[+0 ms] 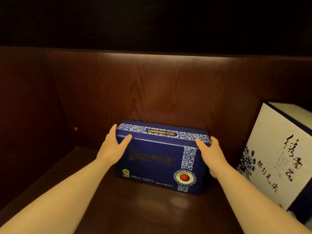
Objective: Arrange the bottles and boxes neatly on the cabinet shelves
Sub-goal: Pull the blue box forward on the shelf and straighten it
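A dark blue box (157,164) with a blue-and-white patterned band and a red round emblem stands on the wooden cabinet shelf (135,213), close to the back panel. My left hand (114,146) grips its upper left corner, thumb on the front face and fingers around the side. On the opposite end, my right hand (209,154) clasps the upper right corner. Both forearms reach in from the bottom of the view.
A white box (273,154) with black calligraphy and dark blue edges stands tilted at the right, a short gap from the blue box. The dark wood side wall (30,124) closes the shelf on the left. Above the back panel (160,90) everything is dark.
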Action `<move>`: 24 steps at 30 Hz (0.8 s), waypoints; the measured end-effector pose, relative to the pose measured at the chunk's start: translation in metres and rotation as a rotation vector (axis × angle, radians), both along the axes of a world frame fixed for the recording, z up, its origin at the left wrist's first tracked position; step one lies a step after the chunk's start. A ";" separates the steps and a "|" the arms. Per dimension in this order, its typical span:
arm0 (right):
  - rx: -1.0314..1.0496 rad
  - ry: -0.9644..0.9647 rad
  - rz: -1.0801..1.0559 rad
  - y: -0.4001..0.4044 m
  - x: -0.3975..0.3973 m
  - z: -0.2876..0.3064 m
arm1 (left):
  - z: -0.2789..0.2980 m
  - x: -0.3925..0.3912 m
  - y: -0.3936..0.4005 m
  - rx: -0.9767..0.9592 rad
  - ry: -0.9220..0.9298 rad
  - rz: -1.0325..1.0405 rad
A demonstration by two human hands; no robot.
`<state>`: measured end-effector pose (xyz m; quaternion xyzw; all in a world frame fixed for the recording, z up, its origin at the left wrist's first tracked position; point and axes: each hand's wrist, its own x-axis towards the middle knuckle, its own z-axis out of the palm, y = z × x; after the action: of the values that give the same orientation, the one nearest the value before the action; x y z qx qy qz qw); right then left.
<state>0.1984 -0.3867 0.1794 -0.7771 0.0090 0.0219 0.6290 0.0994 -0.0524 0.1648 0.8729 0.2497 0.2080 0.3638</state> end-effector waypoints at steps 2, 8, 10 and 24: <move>0.152 0.064 -0.022 0.005 -0.001 -0.001 | -0.002 0.010 -0.001 -0.369 -0.146 0.053; 0.245 0.074 -0.060 0.010 -0.007 0.001 | -0.009 0.026 0.008 -0.640 -0.240 0.016; 0.250 0.070 -0.077 0.012 -0.014 0.000 | -0.009 0.024 0.014 -0.672 -0.221 -0.007; 0.360 -0.034 -0.046 0.051 -0.123 -0.003 | 0.014 -0.085 0.070 -0.639 -0.302 -0.110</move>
<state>0.0752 -0.3354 0.1766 -0.6519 0.0120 -0.0046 0.7582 0.0149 0.0177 0.1783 0.6868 0.1981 0.2259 0.6619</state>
